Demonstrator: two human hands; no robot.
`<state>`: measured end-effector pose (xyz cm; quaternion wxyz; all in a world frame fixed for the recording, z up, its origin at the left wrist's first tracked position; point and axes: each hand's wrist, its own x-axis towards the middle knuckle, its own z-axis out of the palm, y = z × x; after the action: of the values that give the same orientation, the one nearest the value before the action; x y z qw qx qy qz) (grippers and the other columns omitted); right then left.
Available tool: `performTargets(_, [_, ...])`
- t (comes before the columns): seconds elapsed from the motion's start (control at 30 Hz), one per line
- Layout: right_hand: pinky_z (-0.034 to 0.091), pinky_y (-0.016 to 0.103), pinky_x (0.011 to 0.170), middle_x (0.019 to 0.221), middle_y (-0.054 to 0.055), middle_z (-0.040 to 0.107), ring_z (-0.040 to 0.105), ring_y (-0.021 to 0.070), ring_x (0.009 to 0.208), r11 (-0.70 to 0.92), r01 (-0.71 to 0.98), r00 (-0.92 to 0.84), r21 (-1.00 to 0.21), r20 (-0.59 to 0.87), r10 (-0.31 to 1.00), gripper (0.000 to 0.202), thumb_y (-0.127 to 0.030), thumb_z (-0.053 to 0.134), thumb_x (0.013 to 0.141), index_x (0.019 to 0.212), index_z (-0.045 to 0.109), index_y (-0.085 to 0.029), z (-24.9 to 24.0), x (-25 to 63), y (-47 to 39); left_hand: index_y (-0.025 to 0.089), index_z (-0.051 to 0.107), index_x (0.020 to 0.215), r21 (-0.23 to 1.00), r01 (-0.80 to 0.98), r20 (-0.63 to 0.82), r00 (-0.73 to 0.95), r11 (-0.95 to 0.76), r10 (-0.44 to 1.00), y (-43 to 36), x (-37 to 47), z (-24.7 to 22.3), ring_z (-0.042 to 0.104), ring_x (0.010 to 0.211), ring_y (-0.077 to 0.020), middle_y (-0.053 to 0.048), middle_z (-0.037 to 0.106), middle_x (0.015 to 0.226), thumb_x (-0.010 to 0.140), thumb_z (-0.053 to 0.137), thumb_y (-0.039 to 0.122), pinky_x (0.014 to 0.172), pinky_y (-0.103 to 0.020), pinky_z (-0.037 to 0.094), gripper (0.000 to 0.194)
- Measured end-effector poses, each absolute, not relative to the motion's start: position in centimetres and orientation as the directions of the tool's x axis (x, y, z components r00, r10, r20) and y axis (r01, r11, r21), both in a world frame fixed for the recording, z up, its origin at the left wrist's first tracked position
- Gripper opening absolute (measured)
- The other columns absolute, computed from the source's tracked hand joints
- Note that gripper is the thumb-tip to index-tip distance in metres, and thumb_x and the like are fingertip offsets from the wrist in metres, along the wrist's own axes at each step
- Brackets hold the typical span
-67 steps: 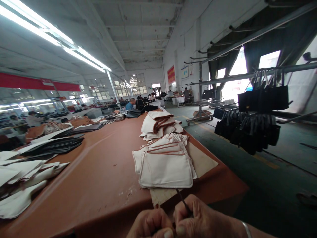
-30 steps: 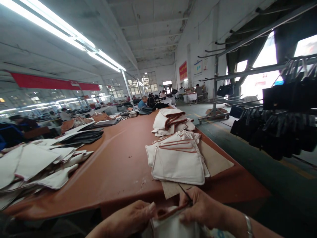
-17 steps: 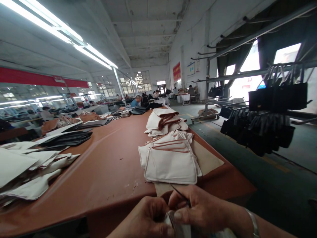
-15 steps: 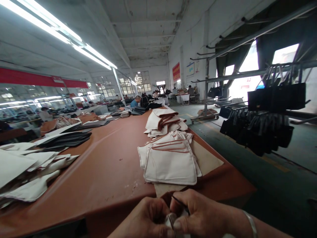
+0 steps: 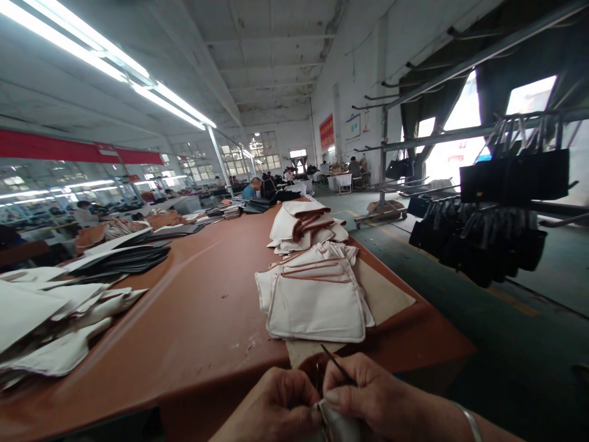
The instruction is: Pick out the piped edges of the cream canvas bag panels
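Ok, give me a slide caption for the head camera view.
Left hand and right hand pinch a white piece before a brown-covered table bearing stacked white panels.

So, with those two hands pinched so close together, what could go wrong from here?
Two risks, perhaps. The thin dark tool juts from the right hand close to the left hand, so a slip might nick a finger. Its exposed end also points toward the stacked white pieces, so a careless forward push might mark the front one.
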<state>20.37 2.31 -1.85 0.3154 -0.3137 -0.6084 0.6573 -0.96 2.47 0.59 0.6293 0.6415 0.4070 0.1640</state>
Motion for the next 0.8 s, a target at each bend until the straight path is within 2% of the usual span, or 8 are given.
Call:
performTargets(0.1, [0.031, 0.022, 0.054, 0.068, -0.004, 0.051, 0.041, 0.0111, 0.062, 0.058, 0.098, -0.55, -0.993, -0.005, 0.835, 0.022, -0.027, 0.072, 0.064, 0.073, 0.054, -0.017, -1.0, 20.1, 2.1, 0.013, 0.062, 0.074, 0.878, 0.474, -0.346, 0.53, 0.068, 0.774, 2.3, -0.4, 0.9, 0.036, 0.06, -0.0108, 0.003, 0.047, 0.066, 0.078, 0.066, 0.032, 0.052, -0.023, 0.024, 0.019])
performTargets(0.2, [0.029, 0.023, 0.052, 0.063, -0.004, 0.05, 0.042, 0.0117, 0.06, 0.086, 0.251, -0.48, -0.964, -0.047, 0.876, 0.016, -0.019, 0.066, 0.061, 0.07, 0.053, -0.018, -0.8, 19.8, 2.0, 0.014, 0.063, 0.07, 0.802, 0.594, -0.277, 0.459, -0.06, 0.844, 2.2, 0.0, 0.4, 0.044, 0.065, -0.0128, 0.002, 0.052, 0.068, 0.074, 0.057, 0.023, 0.054, -0.022, 0.029, 0.011])
performTargets(0.4, [0.031, 0.025, 0.052, 0.06, -0.003, 0.05, 0.044, 0.0129, 0.058, 0.219, 0.222, -0.425, -0.95, 0.108, 0.899, 0.004, -0.015, 0.055, 0.062, 0.065, 0.054, -0.018, -2.8, 19.5, 2.2, 0.016, 0.061, 0.064, 0.802, 0.549, -0.082, 0.493, -0.237, 0.866, 2.2, 0.1, -1.3, 0.055, 0.07, -0.0156, -0.002, 0.062, 0.077, 0.072, 0.053, 0.022, 0.061, -0.021, 0.038, 0.013])
performTargets(0.47, [0.033, 0.025, 0.053, 0.061, -0.002, 0.051, 0.046, 0.0132, 0.058, 0.275, 0.153, -0.424, -0.949, 0.188, 0.886, 0.001, -0.016, 0.055, 0.066, 0.066, 0.055, -0.017, -3.3, 19.6, 2.1, 0.015, 0.062, 0.067, 0.834, 0.523, -0.11, 0.471, -0.177, 0.875, 2.1, 0.0, -1.4, 0.051, 0.068, -0.0142, -0.001, 0.06, 0.076, 0.071, 0.051, 0.021, 0.058, -0.021, 0.035, 0.013])
performTargets(0.57, [0.036, 0.024, 0.056, 0.064, -0.002, 0.052, 0.049, 0.0133, 0.06, 0.368, 0.062, -0.426, -0.928, 0.309, 0.85, 0.004, -0.018, 0.057, 0.072, 0.068, 0.056, -0.017, -3.7, 19.9, 1.8, 0.015, 0.063, 0.072, 0.865, 0.498, -0.28, 0.378, 0.061, 0.882, 1.9, -0.2, -1.2, 0.036, 0.055, -0.0108, 0.004, 0.045, 0.058, 0.068, 0.05, 0.022, 0.049, -0.021, 0.024, 0.015])
performTargets(0.63, [0.039, 0.023, 0.058, 0.067, -0.001, 0.052, 0.051, 0.0131, 0.063, 0.464, 0.027, -0.421, -0.885, 0.411, 0.809, 0.008, -0.018, 0.058, 0.077, 0.07, 0.055, -0.018, -4.1, 20.0, 1.7, 0.015, 0.061, 0.068, 0.902, 0.404, -0.319, 0.382, 0.154, 0.868, 2.0, -0.3, -1.1, 0.029, 0.052, -0.01, 0.005, 0.039, 0.054, 0.072, 0.053, 0.029, 0.048, -0.023, 0.019, 0.016])
performTargets(0.73, [0.04, 0.021, 0.06, 0.069, -0.001, 0.052, 0.05, 0.0115, 0.062, 0.649, 0.04, -0.398, -0.76, 0.584, 0.708, 0.016, -0.016, 0.054, 0.085, 0.07, 0.051, -0.019, -5.1, 20.0, 1.9, 0.015, 0.057, 0.062, 0.935, 0.286, -0.328, 0.48, 0.208, 0.813, 2.3, -0.4, -1.6, 0.024, 0.049, -0.0085, 0.005, 0.036, 0.052, 0.085, 0.053, 0.061, 0.048, -0.026, 0.015, 0.052])
performTargets(0.8, [0.039, 0.02, 0.058, 0.068, -0.002, 0.05, 0.049, 0.0106, 0.06, 0.76, 0.09, -0.384, -0.643, 0.682, 0.623, 0.02, -0.014, 0.051, 0.089, 0.07, 0.049, -0.02, -6.0, 20.0, 2.1, 0.014, 0.059, 0.065, 0.924, 0.294, -0.369, 0.529, 0.243, 0.764, 2.6, -0.5, -2.1, 0.023, 0.047, -0.0076, 0.005, 0.037, 0.053, 0.08, 0.054, 0.077, 0.048, -0.026, 0.014, 0.066])
